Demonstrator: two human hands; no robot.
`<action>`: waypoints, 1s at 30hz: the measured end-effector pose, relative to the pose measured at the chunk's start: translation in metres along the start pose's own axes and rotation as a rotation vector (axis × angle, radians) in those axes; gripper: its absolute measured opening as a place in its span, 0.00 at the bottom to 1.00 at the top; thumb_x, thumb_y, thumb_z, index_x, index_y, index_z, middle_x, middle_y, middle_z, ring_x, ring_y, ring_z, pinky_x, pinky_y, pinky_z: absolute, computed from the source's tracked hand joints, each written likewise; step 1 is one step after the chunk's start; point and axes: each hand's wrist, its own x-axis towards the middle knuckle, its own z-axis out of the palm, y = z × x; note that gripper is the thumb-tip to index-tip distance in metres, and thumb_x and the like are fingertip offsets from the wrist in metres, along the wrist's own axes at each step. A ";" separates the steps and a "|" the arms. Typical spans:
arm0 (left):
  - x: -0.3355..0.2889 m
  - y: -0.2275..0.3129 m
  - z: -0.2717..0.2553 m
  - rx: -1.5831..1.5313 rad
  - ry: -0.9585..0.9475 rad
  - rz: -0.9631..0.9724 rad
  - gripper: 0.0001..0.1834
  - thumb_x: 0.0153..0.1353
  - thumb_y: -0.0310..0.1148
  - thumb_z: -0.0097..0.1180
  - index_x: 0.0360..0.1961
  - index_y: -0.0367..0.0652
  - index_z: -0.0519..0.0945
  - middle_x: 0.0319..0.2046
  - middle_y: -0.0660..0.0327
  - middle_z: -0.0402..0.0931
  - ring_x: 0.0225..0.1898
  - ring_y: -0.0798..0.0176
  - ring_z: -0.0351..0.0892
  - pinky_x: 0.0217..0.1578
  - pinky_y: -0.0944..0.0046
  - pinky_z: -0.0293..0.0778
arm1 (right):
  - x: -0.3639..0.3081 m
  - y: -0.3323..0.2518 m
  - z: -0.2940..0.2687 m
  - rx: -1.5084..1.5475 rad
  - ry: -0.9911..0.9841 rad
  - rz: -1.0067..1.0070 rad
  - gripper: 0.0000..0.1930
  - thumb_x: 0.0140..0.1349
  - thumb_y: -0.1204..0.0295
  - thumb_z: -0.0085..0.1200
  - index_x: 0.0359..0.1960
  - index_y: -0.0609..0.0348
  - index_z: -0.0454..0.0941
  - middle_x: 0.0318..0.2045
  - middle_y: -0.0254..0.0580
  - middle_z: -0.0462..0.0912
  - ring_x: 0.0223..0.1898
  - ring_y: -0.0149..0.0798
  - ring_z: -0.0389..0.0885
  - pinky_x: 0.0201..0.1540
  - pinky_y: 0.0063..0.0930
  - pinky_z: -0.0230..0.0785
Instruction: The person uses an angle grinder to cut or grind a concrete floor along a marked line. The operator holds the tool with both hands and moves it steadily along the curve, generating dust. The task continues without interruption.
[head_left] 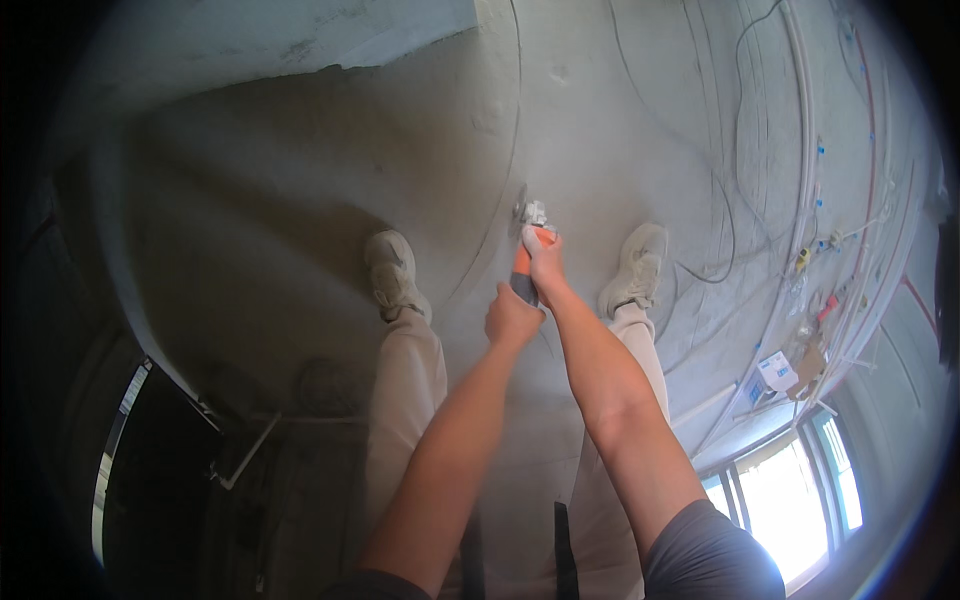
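Between my feet, close to the grey concrete floor (440, 130), I hold an orange and dark grey angle grinder (522, 263). My right hand (545, 258) is wrapped around its front body, just behind the silver metal head. Further back, my left hand (513, 318) grips the dark rear end. The thin disc (520, 204) stands nearly upright on the left of the head, at or just over the floor; exact contact cannot be made out. A thin dark curved line (517, 110) runs along the floor past the disc. Haze hangs around the tool.
My dusty shoes (392, 272) stand on either side. At right, a loose dark cable (735, 225) curls on the floor near long pale pipes (803, 130). A white box (775, 371) lies close to the bright window (790, 500). A pale ledge (280, 40) juts in at upper left.
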 end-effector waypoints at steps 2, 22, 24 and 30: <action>0.001 0.001 0.000 -0.014 -0.005 0.014 0.35 0.48 0.36 0.75 0.55 0.38 0.72 0.49 0.44 0.86 0.53 0.38 0.87 0.53 0.44 0.82 | 0.001 -0.004 0.001 0.009 0.008 -0.006 0.38 0.70 0.49 0.65 0.68 0.63 0.62 0.58 0.51 0.77 0.56 0.43 0.79 0.59 0.42 0.75; 0.003 0.020 0.001 -0.069 -0.007 0.016 0.34 0.49 0.34 0.74 0.56 0.37 0.72 0.49 0.43 0.86 0.52 0.38 0.87 0.52 0.44 0.82 | 0.017 -0.020 -0.008 -0.056 -0.027 -0.052 0.43 0.69 0.48 0.64 0.73 0.65 0.60 0.63 0.56 0.77 0.62 0.50 0.79 0.65 0.44 0.72; 0.003 0.022 0.001 -0.076 0.003 0.012 0.34 0.49 0.34 0.74 0.56 0.37 0.72 0.49 0.43 0.86 0.52 0.38 0.87 0.52 0.44 0.82 | 0.015 -0.026 -0.009 -0.046 -0.029 -0.026 0.42 0.69 0.48 0.64 0.73 0.65 0.61 0.62 0.55 0.77 0.62 0.50 0.79 0.65 0.44 0.72; 0.006 0.028 -0.001 -0.088 -0.042 -0.006 0.38 0.47 0.37 0.76 0.57 0.38 0.72 0.52 0.45 0.85 0.54 0.41 0.87 0.54 0.45 0.81 | 0.013 -0.037 -0.009 -0.038 -0.023 -0.052 0.36 0.72 0.48 0.64 0.68 0.60 0.63 0.56 0.46 0.77 0.55 0.41 0.78 0.58 0.40 0.75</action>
